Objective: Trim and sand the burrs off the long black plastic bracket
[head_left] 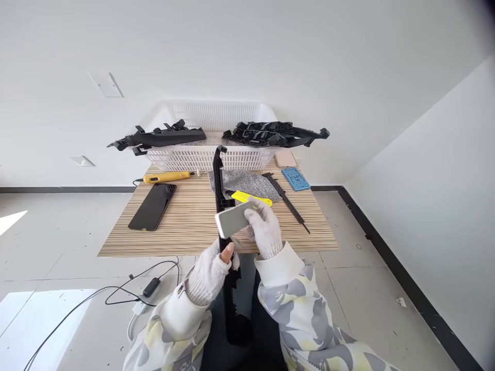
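Note:
My left hand point(211, 270), in a white glove with the thumb tip bare, is closed around a long black plastic trim part point(218, 180). The part stands lengthwise, its hooked top over the table and its wide lower end near my lap. In my gloved right hand point(266, 231) is a flat grey rectangular block point(233, 220) with a white edge. It is pinched at its right end and tilted in front of the black part, hiding a stretch of it; whether the two touch, I cannot tell. Just behind my right hand lies a yellow utility knife point(251, 198).
A white basket point(216, 158) at the back holds several black plastic parts point(270, 134). On the striped table point(185, 226) are a black phone point(152, 207), a yellow corded tool point(166, 177), a grey cloth point(247, 181), calipers point(286, 201) and a blue pad point(296, 178). Cables point(112, 288) run across the floor.

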Available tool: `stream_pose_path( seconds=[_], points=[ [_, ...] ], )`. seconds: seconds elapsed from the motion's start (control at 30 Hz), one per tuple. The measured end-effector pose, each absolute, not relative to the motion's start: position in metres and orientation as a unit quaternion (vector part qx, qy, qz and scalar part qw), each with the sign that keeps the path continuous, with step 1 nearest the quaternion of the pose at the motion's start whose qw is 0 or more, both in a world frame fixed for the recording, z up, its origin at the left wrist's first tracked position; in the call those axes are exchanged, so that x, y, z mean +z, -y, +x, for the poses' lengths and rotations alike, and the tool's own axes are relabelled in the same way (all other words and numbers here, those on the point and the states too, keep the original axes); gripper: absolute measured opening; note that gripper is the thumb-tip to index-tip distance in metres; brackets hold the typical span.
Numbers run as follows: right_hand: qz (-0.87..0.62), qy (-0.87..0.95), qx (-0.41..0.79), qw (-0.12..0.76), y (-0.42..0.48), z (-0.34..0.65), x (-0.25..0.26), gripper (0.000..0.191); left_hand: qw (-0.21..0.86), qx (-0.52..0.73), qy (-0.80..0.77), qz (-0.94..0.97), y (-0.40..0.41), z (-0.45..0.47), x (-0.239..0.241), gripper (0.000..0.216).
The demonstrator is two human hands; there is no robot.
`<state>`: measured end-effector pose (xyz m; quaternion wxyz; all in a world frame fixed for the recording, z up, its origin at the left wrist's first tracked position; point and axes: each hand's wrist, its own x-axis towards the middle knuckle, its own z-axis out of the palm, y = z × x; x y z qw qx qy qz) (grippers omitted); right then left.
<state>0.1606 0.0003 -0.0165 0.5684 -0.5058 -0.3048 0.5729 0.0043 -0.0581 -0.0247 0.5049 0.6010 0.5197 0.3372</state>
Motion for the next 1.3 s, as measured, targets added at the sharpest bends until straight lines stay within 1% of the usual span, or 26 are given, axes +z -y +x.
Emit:
stream_pose_path(
  seconds=[0.07,0.17,0.23,0.33,0.47,0.63,0.73,0.8,0.9,1.1,1.3],
  points=[
    [-0.520,0.291,0.550,0.584,0.000,0.160,-0.012,0.065,0.521,0.344,-0.500,0.600,0.048,0.002,-0.019,0.055],
    [-0.518,0.325,0.557,0.562,0.002,0.161,-0.009,0.062,0.529,0.353,-0.463,0.617,0.026,0.002,-0.019,0.056],
    [-0.522,0.317,0.549,0.571,0.001,0.162,-0.010,0.065,0.528,0.380,-0.449,0.613,0.011,0.004,-0.025,0.057],
    [-0.533,0.277,0.525,0.603,-0.001,0.162,-0.015,0.071,0.524,0.385,-0.452,0.610,0.000,0.007,-0.035,0.059],
    [-0.520,0.311,0.557,0.569,-0.004,0.163,-0.016,0.061,0.495,0.381,-0.459,0.632,0.003,0.008,-0.039,0.061],
    [-0.545,0.254,0.528,0.600,-0.005,0.166,-0.012,0.066,0.500,0.394,-0.451,0.626,0.006,0.008,-0.034,0.056],
    [-0.532,0.290,0.549,0.576,-0.005,0.167,-0.012,0.060,0.467,0.385,-0.447,0.659,0.005,0.009,-0.032,0.060],
    [-0.537,0.273,0.537,0.590,-0.007,0.166,-0.013,0.058,0.470,0.382,-0.448,0.658,0.004,0.009,-0.032,0.060],
    [-0.546,0.217,0.509,0.629,-0.016,0.164,-0.015,0.055,0.509,0.385,-0.459,0.618,0.004,0.009,-0.035,0.060],
    [-0.543,0.271,0.555,0.570,-0.030,0.159,-0.015,0.041,0.525,0.402,-0.466,0.588,0.003,0.005,-0.042,0.069],
    [-0.564,0.273,0.533,0.569,-0.021,0.161,-0.015,0.043,0.534,0.393,-0.473,0.580,0.004,0.003,-0.042,0.066]
  ],
)
